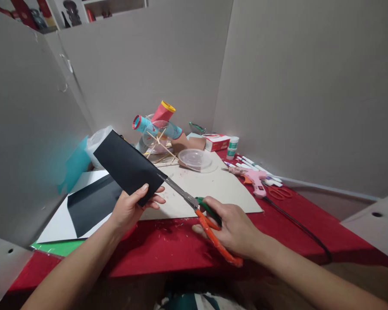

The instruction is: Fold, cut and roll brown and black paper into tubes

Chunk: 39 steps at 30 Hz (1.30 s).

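Observation:
A strip of black paper (126, 163) is pinched in my left hand (136, 204), thumb on top and fingers beneath, tilted up to the left. My right hand (234, 226) grips scissors (187, 196) with one orange and one green handle. Their blades point up and left and meet the right edge of the black paper, just above my left thumb. Below both hands lie a pale grey board (236, 193) and the red tabletop (168, 249), where small scraps are scattered.
Black and white sheets (93, 206) lie at left beside a plastic bag (98, 144). A model of coloured tubes and sticks (158, 129) stands at the back, near a clear lid (195, 158). At right are a pink glue gun (254, 176), its cord, markers (254, 163), and red scissors (280, 193).

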Motion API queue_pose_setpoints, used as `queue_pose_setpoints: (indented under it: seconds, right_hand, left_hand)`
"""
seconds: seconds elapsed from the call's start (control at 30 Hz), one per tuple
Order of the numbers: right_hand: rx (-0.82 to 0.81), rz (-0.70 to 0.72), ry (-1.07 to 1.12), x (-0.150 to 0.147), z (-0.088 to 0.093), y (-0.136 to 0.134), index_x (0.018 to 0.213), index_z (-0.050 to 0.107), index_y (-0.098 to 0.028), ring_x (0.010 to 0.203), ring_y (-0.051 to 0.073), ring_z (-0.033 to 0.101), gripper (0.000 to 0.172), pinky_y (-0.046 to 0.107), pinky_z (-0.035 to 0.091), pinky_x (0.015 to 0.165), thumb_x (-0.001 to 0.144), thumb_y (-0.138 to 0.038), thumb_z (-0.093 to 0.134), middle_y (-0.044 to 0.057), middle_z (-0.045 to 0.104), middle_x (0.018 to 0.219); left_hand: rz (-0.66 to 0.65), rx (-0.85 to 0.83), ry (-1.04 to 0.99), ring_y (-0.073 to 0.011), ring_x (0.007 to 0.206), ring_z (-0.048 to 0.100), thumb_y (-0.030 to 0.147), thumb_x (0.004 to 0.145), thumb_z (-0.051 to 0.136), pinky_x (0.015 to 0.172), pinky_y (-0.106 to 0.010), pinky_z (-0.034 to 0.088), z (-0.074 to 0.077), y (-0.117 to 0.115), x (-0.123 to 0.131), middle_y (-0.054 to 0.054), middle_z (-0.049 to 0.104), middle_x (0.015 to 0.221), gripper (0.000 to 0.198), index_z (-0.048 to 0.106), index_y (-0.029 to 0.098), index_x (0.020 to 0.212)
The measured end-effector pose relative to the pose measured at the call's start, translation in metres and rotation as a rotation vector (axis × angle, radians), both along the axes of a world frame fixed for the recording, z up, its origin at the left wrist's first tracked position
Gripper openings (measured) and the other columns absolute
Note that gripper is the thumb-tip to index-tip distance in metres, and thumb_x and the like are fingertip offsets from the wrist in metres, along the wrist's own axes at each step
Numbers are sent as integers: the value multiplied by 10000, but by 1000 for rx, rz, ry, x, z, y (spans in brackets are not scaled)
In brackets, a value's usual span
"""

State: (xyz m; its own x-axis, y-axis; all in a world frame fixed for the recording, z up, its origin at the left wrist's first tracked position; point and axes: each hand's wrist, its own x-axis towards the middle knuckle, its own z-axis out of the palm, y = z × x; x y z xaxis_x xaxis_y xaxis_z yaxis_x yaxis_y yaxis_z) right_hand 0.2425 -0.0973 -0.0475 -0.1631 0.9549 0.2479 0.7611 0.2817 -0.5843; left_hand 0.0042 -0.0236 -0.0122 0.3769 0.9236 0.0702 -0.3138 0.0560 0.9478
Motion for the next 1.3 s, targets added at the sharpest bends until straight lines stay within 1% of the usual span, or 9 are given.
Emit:
queue_pose_setpoints:
  seconds: [0.2,0.33,0.5,0.63,0.77,0.97,1.17,1.3]
  right_hand:
    - [66,-9,4,-1,-1,0,716,364,-251,470,129,391,329,248,295,509,793,-483,584,-70,452,514]
    - [70,-32,-9,-1,-1,0,702,347,-254,461,133,385,334,252,291,504,796,-490,564,-68,447,501]
    - [74,-26,1,-1,-2,1,703,364,-257,465,141,406,314,253,305,504,805,-485,555,-64,448,500]
    - [89,-42,16,-1,-2,0,690,350,-258,463,137,395,330,251,300,501,802,-492,553,-64,441,499]
    - [99,-42,9,0,-3,1,690,364,-255,471,136,392,324,251,298,507,812,-491,549,-61,439,505]
    - [114,-40,6,0,-5,0,690,395,-252,472,134,399,299,252,305,502,817,-466,560,-58,454,508]
    - [100,-48,20,0,-6,0,687,391,-251,478,139,397,323,254,308,509,824,-503,540,-55,443,507]
    - [130,-44,11,2,-10,2,678,384,-247,483,133,373,341,255,288,508,845,-516,512,-45,440,538]
  left_hand:
    - [-3,1,4,-198,699,714,325,799,708,574,-239,544,-1,-1,0,-157,752,910,275,723,74,911]
    - [-1,5,22,-204,699,713,327,800,704,584,-250,547,0,-1,1,-159,752,876,281,721,70,912]
    - [8,13,44,-224,700,719,344,776,718,586,-268,553,-1,-2,2,-169,750,870,313,714,64,917]
    - [2,12,39,-216,691,718,336,773,724,577,-256,551,-1,-2,2,-162,752,856,317,710,64,937]
    - [3,11,31,-207,683,715,325,777,725,571,-251,547,0,-3,3,-153,754,861,295,712,70,925]
    - [18,9,66,-221,683,714,344,762,732,590,-273,548,1,-2,4,-157,752,817,339,704,63,951]
    - [19,13,72,-229,692,714,347,773,721,599,-287,548,-1,-1,4,-156,752,812,324,709,68,937]
    - [16,12,58,-216,680,710,327,779,721,594,-270,545,-2,0,4,-142,748,764,290,714,67,909]
